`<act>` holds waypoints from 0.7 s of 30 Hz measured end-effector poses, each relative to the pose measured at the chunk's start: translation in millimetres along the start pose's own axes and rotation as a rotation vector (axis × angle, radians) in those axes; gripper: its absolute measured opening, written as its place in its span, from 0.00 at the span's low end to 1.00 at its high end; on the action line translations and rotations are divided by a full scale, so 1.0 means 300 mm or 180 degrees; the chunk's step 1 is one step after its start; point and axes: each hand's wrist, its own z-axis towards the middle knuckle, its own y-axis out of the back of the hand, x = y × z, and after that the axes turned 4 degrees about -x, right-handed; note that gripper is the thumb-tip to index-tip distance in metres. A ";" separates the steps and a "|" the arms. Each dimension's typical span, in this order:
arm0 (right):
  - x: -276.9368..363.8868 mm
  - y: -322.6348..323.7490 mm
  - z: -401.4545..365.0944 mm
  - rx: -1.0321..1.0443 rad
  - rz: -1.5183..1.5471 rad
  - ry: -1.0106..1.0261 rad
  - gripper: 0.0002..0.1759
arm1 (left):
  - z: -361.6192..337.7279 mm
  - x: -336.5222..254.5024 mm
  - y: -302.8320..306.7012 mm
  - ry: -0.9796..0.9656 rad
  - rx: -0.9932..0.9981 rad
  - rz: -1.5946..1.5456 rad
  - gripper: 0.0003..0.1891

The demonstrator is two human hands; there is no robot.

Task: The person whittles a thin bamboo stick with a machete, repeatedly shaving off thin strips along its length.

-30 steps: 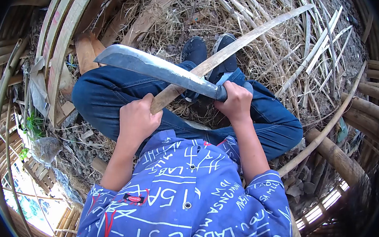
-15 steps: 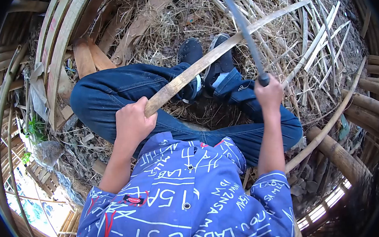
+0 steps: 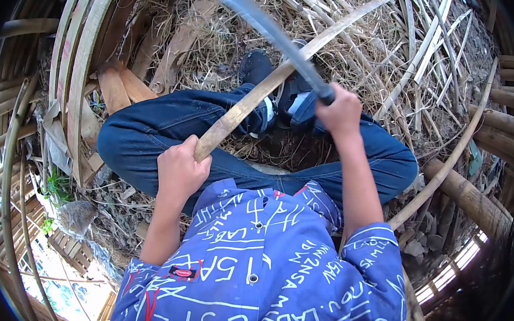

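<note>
Your left grip [image 3: 184, 164] clasped a long tan bamboo strip [image 3: 250, 104]. Your right grip [image 3: 340, 110] clutched a grey metal machete [image 3: 261, 26] across it.

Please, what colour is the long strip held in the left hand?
The long strip is pale tan, slightly browner in places; it shows best in the head view.

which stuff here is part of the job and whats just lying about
In use:
long pale strip, held in the left hand
machete, gripped by the right hand

Seemingly just lying about:
loose straw
curved strips at left
thick pole at right
</note>
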 end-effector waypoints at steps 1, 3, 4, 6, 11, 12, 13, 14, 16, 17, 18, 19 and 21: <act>-0.035 0.007 0.024 -0.0061 -0.0130 0.0009 0.11 | 0.001 -0.003 0.000 -0.0002 -0.0003 -0.0004 0.09; -0.067 0.011 0.059 -0.0135 -0.0260 0.0015 0.11 | 0.006 -0.010 0.000 -0.0065 -0.0055 0.0030 0.09; -0.075 0.013 0.073 -0.0178 -0.0324 0.0128 0.11 | 0.010 -0.010 0.001 -0.0077 -0.0058 0.0028 0.09; -0.074 0.014 0.085 -0.0207 -0.0391 0.0237 0.11 | 0.008 -0.006 0.004 0.0011 0.0023 -0.0043 0.09; -0.043 0.011 0.107 -0.0265 -0.0374 0.0156 0.11 | 0.007 -0.005 0.013 0.0030 0.0061 -0.0101 0.09; -0.043 0.007 0.105 -0.0273 -0.0373 0.0148 0.11 | 0.008 -0.006 0.012 -0.0012 0.0058 -0.0071 0.09; -0.047 0.003 0.102 -0.0350 -0.0343 0.0200 0.11 | 0.010 -0.007 0.013 -0.0029 0.0061 -0.0078 0.09; -0.052 0.002 0.100 -0.0427 -0.0320 0.0256 0.11 | 0.011 -0.006 0.013 0.0025 0.0103 -0.0091 0.09; -0.051 0.002 0.085 -0.0380 -0.0249 0.0301 0.11 | 0.011 -0.002 0.011 0.0077 0.0146 -0.0106 0.09; -0.046 0.002 0.074 -0.0324 -0.0157 0.0351 0.11 | 0.010 0.002 0.008 0.0017 0.0093 -0.0071 0.10; -0.038 0.007 0.060 -0.0323 -0.0156 0.0353 0.11 | 0.009 0.004 0.006 -0.0040 0.0040 -0.0035 0.11; -0.028 0.013 0.045 -0.0220 -0.0139 0.0447 0.11 | 0.008 0.005 0.005 -0.0039 0.0038 -0.0032 0.11; -0.020 0.024 0.033 0.0002 -0.0148 0.0629 0.13 | 0.006 0.004 0.003 -0.0047 0.0012 -0.0020 0.11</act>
